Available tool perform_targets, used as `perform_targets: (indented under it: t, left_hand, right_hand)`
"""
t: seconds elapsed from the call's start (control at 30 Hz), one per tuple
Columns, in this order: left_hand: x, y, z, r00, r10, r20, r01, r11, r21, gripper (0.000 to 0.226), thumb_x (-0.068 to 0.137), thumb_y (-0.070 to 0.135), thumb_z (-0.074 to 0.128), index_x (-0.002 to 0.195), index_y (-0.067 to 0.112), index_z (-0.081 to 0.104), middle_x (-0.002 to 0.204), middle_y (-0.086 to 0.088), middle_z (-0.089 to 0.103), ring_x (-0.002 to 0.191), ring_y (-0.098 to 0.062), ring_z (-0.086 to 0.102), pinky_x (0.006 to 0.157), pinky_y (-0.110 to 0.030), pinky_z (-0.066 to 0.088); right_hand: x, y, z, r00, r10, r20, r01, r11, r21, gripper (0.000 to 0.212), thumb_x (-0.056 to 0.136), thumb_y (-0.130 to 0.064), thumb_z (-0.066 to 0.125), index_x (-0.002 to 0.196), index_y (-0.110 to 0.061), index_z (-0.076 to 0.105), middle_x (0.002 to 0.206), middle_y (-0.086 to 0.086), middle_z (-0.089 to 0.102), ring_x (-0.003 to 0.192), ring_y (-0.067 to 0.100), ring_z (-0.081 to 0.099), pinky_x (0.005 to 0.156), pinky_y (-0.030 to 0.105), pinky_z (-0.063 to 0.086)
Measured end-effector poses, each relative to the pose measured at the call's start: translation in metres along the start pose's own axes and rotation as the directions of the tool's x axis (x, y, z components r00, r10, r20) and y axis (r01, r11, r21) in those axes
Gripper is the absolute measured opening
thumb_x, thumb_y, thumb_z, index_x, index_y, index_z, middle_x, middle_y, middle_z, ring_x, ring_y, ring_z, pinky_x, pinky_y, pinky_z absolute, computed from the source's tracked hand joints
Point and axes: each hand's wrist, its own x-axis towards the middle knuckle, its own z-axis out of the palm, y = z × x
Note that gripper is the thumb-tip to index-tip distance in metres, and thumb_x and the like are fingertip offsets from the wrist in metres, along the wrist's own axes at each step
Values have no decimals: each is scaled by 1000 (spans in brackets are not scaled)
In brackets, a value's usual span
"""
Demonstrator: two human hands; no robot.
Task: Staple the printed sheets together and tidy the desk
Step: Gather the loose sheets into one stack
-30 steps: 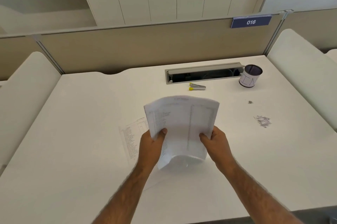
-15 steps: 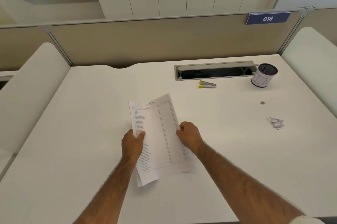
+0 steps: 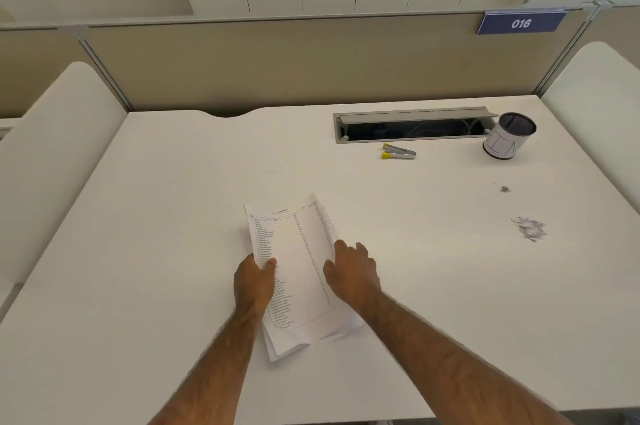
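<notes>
On partition, blue sign (image 3: 520,23) reads 016 — sheets' (image 3: 294,272) print illegible

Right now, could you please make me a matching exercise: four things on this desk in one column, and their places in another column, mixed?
Things:
1. sheets
2. stapler
3. cup
4. scraps

Places:
A. at the right end of the cable slot
B. near the right edge of the desk, in a loose pile
C. between the left hand and the right hand
D. just in front of the cable slot

Pairs: 1-C, 2-D, 3-A, 4-B
</notes>
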Motion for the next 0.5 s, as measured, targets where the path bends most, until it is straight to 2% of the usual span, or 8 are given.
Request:
perform_targets:
  t: [0.07, 0.13, 0.2, 0.27, 0.33, 0.43, 0.5]
  left_hand:
    - [-1, 1, 0, 1000, -9, 13, 9, 1000, -10, 25, 101, 24, 63, 118, 5, 67, 120, -14, 73, 96, -32, 70, 80, -37, 58]
    - [-1, 1, -1, 1000, -6, 20, 6, 1000, -11, 24, 101, 24, 63, 117, 6, 67, 120, -14, 73, 91, -28, 68, 74, -32, 55]
    - [-2, 2, -2, 999, 0, 32, 1, 1000, -15, 24, 102, 24, 62, 117, 6, 67, 120, -13, 73, 88, -25, 66, 69, -29, 51]
    - [-2, 2, -3, 999, 7, 35, -7, 1000, -1, 24, 102, 23, 62, 118, 6, 67, 119, -12, 73, 87, -23, 64, 62, -25, 47]
    - [-2, 1, -3, 999, 11, 41, -11, 1000, 7, 24, 102, 23, 62, 119, 7, 67, 119, -11, 73, 86, -21, 64, 58, -20, 44]
    - [-5, 2, -4, 997, 56, 58, -60, 996, 66, 29, 103, 24, 61, 125, 6, 66, 123, -10, 72, 87, -20, 63, 63, -21, 47]
    - [-7, -2, -4, 993, 87, 82, -95, 991, 95, 32, 102, 27, 61, 127, 7, 65, 125, -9, 72, 90, -21, 64, 74, -27, 51]
  right_hand:
    - [1, -1, -4, 1000, 31, 2, -30, 977, 213, 38, 94, -39, 47, 123, -14, 47, 120, 12, 63, 111, 33, 59, 93, 42, 52]
    - [6, 0, -11, 998, 63, 2, -57, 896, 441, 45, 91, -41, 57, 126, -16, 48, 120, 8, 66, 99, 27, 65, 83, 34, 54]
    - [10, 1, -19, 993, 100, 60, -115, 775, 621, 54, 88, -41, 66, 132, -18, 45, 119, 6, 66, 94, 21, 66, 72, 27, 51]
    - [13, 4, -26, 977, 139, 160, -212, 607, 766, 64, 83, -45, 72, 134, -22, 42, 119, 4, 63, 95, 19, 64, 61, 25, 48]
    - [14, 10, -29, 964, 174, 202, -265, 549, 793, 58, 81, -43, 76, 127, -20, 49, 117, 3, 62, 94, 18, 63, 56, 24, 46]
    - [10, 16, -28, 959, 93, 269, -269, 606, 748, 20, 87, -14, 68, 105, -7, 66, 95, 8, 68, 71, 16, 64, 42, 16, 42]
    - [4, 18, -22, 958, 60, 282, -254, 635, 730, 20, 87, -3, 58, 104, -4, 69, 94, 11, 70, 70, 18, 65, 42, 16, 44]
